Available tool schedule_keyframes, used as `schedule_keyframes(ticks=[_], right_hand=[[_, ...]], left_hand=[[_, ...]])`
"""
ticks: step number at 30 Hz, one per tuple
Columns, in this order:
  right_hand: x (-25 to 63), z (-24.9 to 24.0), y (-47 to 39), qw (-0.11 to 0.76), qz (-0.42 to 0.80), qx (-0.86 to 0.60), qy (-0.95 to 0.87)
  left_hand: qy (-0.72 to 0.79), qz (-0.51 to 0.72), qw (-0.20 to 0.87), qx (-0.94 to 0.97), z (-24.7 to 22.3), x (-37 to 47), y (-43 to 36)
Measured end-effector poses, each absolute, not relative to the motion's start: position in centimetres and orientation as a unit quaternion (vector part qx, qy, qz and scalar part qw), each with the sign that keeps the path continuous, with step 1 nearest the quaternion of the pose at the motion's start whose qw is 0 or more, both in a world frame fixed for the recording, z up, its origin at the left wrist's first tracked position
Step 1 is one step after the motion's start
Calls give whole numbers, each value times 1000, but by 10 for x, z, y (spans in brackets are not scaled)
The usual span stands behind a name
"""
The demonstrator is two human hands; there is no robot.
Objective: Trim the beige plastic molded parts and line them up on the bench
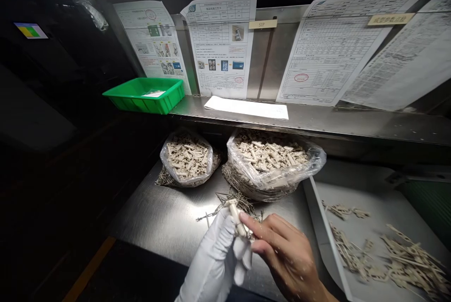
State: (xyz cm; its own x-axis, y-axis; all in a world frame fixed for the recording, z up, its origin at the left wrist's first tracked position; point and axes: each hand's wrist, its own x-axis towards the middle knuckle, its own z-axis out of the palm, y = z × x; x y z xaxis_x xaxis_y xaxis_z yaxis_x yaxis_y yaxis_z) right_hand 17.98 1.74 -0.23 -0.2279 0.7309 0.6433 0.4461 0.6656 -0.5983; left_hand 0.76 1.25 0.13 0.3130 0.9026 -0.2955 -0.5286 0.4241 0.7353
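Note:
A beige plastic part [234, 212] is held upright between the thumb and fingers of my left hand [218, 250], which wears a white glove. My bare right hand [287, 250] reaches in from the right, its index finger touching the part's side. The right thumb is bent near the index finger; whether something small sits between them is hidden. Just behind the hands lies a small heap of thin sprue pieces [243, 202] on the metal table [158, 212].
Two clear bags, a smaller one [188, 158] and a larger one [271, 161], hold many beige parts. At right, a grey tray [331, 259] contains parts on runners. A green bin [141, 100] and folded paper [246, 107] sit on the shelf; printed sheets [221, 48] hang behind.

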Motion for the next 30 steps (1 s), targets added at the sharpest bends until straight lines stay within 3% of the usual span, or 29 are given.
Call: schedule_keyframes(ticks=[8, 18, 30], right_hand=[[181, 10, 22, 491, 250, -393, -736], [174, 12, 19, 529, 253, -368, -722], [175, 13, 16, 516, 227, -395, -726]], left_hand=[[315, 401, 825, 244, -16, 8, 7], [313, 324, 861, 238, -19, -1, -5], [393, 344, 765, 377, 11, 7, 7]])
